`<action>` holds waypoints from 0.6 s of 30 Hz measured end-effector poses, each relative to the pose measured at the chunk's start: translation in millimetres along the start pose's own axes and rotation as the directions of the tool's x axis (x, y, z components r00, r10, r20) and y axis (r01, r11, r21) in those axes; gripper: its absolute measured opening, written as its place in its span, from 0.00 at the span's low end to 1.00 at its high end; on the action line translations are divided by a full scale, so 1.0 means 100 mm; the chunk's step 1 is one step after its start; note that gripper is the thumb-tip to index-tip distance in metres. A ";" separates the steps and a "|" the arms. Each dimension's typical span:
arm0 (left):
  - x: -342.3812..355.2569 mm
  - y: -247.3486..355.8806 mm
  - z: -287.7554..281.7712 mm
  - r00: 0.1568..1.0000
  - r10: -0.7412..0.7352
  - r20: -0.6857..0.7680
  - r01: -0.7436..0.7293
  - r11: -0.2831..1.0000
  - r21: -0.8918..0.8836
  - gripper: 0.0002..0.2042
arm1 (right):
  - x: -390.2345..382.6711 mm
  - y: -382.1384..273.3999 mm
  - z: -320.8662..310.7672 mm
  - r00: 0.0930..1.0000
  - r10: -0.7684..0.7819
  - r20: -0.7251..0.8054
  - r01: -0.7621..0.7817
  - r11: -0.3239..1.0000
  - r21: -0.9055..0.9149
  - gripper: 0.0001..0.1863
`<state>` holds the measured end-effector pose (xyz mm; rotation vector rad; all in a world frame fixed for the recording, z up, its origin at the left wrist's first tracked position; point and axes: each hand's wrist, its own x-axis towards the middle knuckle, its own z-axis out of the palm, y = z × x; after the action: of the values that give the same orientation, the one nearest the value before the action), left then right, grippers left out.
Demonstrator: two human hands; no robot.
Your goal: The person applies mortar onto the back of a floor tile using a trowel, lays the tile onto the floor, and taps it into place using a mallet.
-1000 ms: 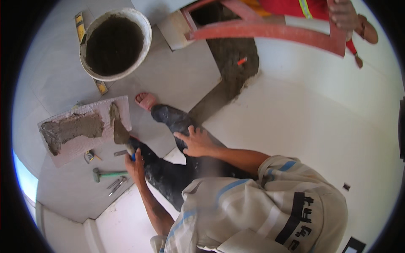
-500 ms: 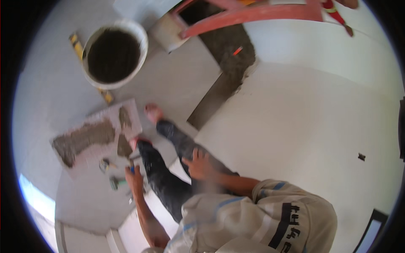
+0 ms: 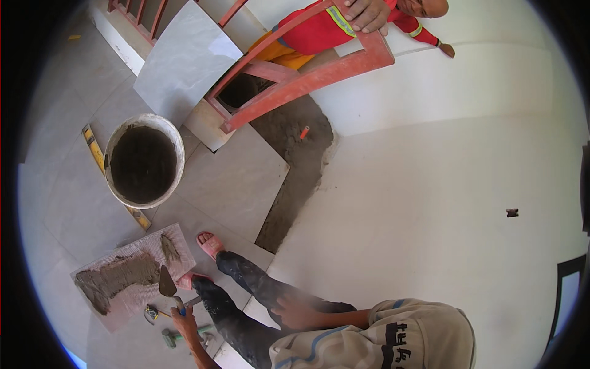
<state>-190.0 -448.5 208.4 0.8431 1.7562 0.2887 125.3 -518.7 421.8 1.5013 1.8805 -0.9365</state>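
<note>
My left hand (image 3: 184,321) is closed round the blue handle of a pointed trowel (image 3: 166,281). The blade hangs over the near right edge of a tile (image 3: 178,273) lying ridged back up. Grey mortar (image 3: 117,277) is spread across much of that tile, with a smaller smear near its far right corner. My right hand (image 3: 298,310) rests on my thigh, holding nothing, its fingers stretched out but blurred. Close to my left hand lie a tape measure (image 3: 150,313) and a mallet (image 3: 168,337) with a green handle.
A white bucket (image 3: 179,147) of mortar stands beyond the tile, beside a yellow spirit level (image 3: 93,147). A grey tile (image 3: 184,55) leans by a red metal railing (image 3: 313,77). A co-worker in red (image 3: 313,31) grips the railing. Bare mortar bed (image 3: 295,154) borders the white wall (image 3: 418,197).
My view has tilted up, so everything sits lower in the picture and more of the co-worker and railing shows. The trowel stays in my left hand near the tile's edge.
</note>
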 end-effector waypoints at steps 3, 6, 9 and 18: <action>0.05 0.00 0.08 0.978 0.195 -0.077 -0.180 0.970 0.166 0.20 | 0.02 0.03 -0.05 1.000 -0.002 -0.027 0.001 0.999 -0.053 0.26; 0.09 0.20 0.23 0.993 0.108 -0.046 -0.102 0.988 0.114 0.21 | 0.03 0.19 0.06 0.999 0.037 0.003 -0.037 0.995 -0.092 0.25; 0.00 -0.12 0.02 0.997 0.046 -0.058 -0.038 0.990 0.134 0.21 | 0.15 0.06 0.13 0.998 -0.002 0.063 0.006 0.998 -0.059 0.21; 0.00 0.08 0.13 0.979 -0.191 -0.076 0.187 0.980 -0.065 0.22 | 0.12 0.02 -0.03 0.975 0.136 0.178 -0.111 0.983 -0.145 0.25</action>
<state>-175.2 -445.3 208.4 0.6249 1.8809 0.2490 124.8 -509.0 413.4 1.3828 1.6620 -0.8447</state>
